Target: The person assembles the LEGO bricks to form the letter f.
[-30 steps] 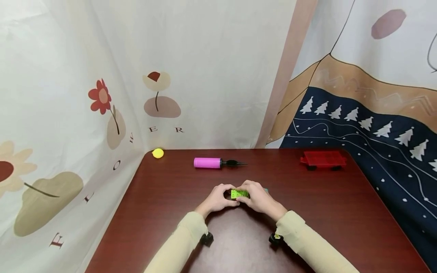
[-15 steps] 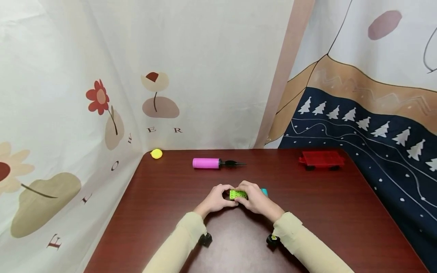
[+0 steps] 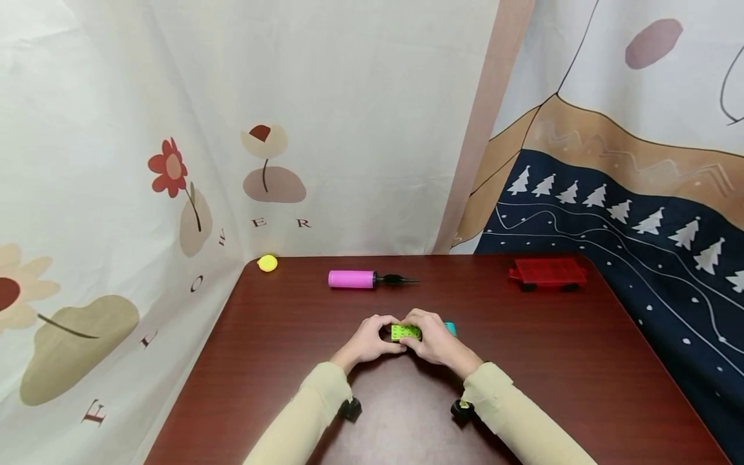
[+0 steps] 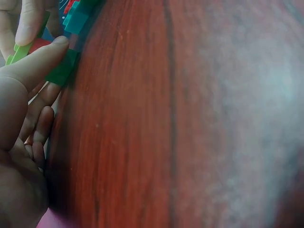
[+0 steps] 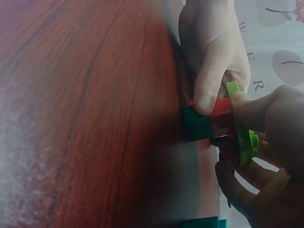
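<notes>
Where pale and navy printed curtains (image 3: 372,129) stand behind and beside it, the glossy red-brown counter (image 3: 279,310) stretches beneath a small block stack (image 5: 222,118) near its middle. Both sleeved forearms (image 3: 305,416) reach from the near edge and angle inward: the left hand (image 3: 368,339) grips the stack's red and dark green lower part, while the right hand (image 3: 434,337) pinches its lime block (image 3: 403,332). That block's studs face up, its long axis running left to right, one end pointing toward the left palm.
</notes>
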A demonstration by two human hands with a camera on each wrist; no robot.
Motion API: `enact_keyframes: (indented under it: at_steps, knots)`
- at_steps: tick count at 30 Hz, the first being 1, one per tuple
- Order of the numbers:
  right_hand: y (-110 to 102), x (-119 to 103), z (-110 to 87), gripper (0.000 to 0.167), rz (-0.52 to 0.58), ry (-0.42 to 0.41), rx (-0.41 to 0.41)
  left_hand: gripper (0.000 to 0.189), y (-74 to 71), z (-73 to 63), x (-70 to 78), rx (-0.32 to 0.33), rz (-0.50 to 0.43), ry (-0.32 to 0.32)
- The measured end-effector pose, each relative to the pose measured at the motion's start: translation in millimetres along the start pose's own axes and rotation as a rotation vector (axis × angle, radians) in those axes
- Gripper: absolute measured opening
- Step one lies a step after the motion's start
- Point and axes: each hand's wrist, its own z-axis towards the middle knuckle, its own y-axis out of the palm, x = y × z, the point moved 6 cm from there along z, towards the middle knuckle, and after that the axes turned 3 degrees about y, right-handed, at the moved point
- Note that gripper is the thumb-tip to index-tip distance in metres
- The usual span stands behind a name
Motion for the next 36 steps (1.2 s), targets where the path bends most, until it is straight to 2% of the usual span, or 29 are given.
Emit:
enact_keyframes:
  at_steps: [4, 9, 12, 17, 21, 29, 36]
  knots:
    - [-1, -1, 0.2, 0.023, -0.032, 0.014, -0.036, 0.044, 0.9, 0.3, 1.1, 0.004, 0.002, 0.000]
    - [-3, -3, 1.3, 0.025, -0.088, 0.074, -0.116, 0.044, 1.0, 0.9, 3.6, 0.002, 0.014, 0.021]
    - [-5, -4, 1.3, 0.025, -0.113, 0.102, -0.135, 0.045, 0.5, 0.1, 6.4, 0.014, -0.016, 0.046]
    - [-8, -3, 1.0, 0.026, -0.109, 0.115, -0.126, 0.045, -2.2, -0.9, 10.6, 0.080, -0.078, 0.102]
    - [-7, -1, 0.5, 0.029, -0.110, 0.098, -0.127, 0.040, -2.5, -1.9, 9.6, 0.115, -0.098, 0.105]
    - [-18, 10, -6.1, 0.037, -0.086, 0.107, -0.098, 0.043, -1.4, -1.8, 6.4, 0.113, -0.131, 0.095]
    - [-38, 26, -17.6, 0.039, -0.029, 0.171, -0.058, 0.038, -0.7, -1.8, 5.9, 0.091, -0.190, 0.087]
